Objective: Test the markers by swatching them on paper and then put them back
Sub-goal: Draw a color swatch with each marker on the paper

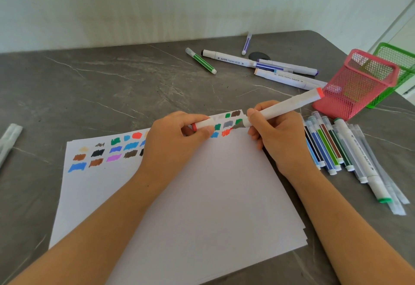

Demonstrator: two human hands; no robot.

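A stack of white paper (pixel 202 194) lies on the grey table, with several colour swatches (pixel 116 150) along its far edge. My right hand (pixel 278 136) grips a white marker with an orange-red end (pixel 289 105), its tip pointing left above the paper. My left hand (pixel 175 141) pinches the marker's white cap with an orange-red end (pixel 203 124), a short gap away from the marker. A row of several markers (pixel 332 147) lies to the right of the paper.
A pink mesh holder (pixel 354 84) and a green mesh holder (pixel 397 64) stand at the far right. More markers (pixel 265 64) lie scattered at the back, with a green-striped one (pixel 202 61). A clear pen (pixel 9 141) lies at the left edge.
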